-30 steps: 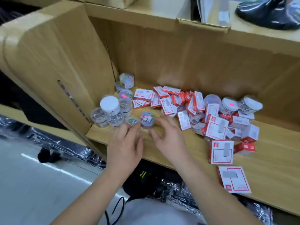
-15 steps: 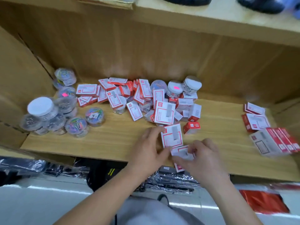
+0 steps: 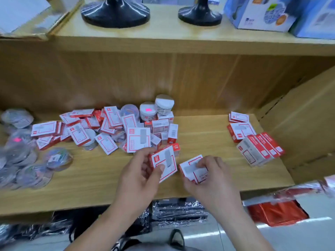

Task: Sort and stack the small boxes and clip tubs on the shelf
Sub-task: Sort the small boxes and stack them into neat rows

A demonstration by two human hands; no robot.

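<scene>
Over the shelf's [image 3: 199,131] front edge, our left hand [image 3: 139,176] pinched a small box [image 3: 165,160] and our right hand [image 3: 210,178] a second box [image 3: 192,169], each grip closed on cardboard, seemingly squaring them for the sorted stack [image 3: 257,147] at right.

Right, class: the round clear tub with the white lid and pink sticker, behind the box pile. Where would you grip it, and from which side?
Probably from above, fingers round the lid rim of the round clear tub with the pink sticker. It stands upright with its lid up, while red-and-white cardboard boxes crowd its front and another white-lidded tub crowds its right.
</scene>
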